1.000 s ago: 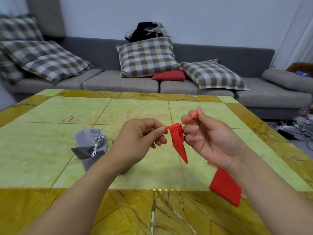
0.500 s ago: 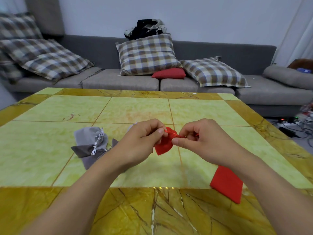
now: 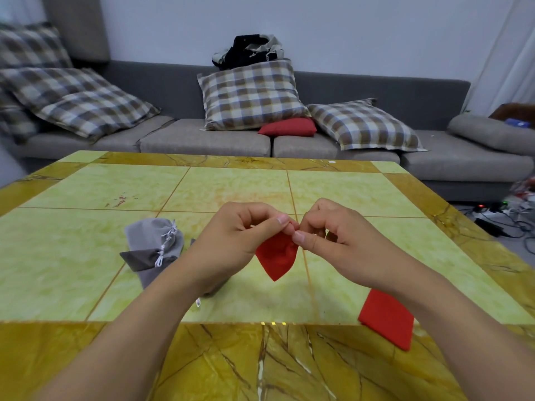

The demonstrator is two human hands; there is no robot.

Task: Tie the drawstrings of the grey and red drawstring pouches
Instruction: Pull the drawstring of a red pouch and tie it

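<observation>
Red pouch (image 3: pixel 277 257): it hangs in the air over the middle of the table, a bit toward the near edge. Its top is bunched up between the two hands. Its pointed bottom hangs down below them.
Left hand (image 3: pixel 237 241): the thumb and first finger pinch the top of the red pouch from the left. The other fingers are curled in.
Right hand (image 3: pixel 337 241): the thumb and first finger pinch the top of the red pouch from the right. The two hands' fingertips almost touch.
String: too small to see between the fingers.
Second red pouch (image 3: pixel 386 318): it lies flat near the near right corner of the table, partly under the right arm.
Grey pouches (image 3: pixel 153 250): they lie in a small pile on the left half of the table, just beside the left wrist. White strings (image 3: pixel 166 244) show at their tops.
Table (image 3: pixel 86 256): green squares in the middle, with a yellow-brown band round the edges.
Sofa (image 3: pixel 202 140): grey, behind the far edge of the table, with checked pillows (image 3: pixel 252 96) and a small red cushion (image 3: pixel 288 127).
</observation>
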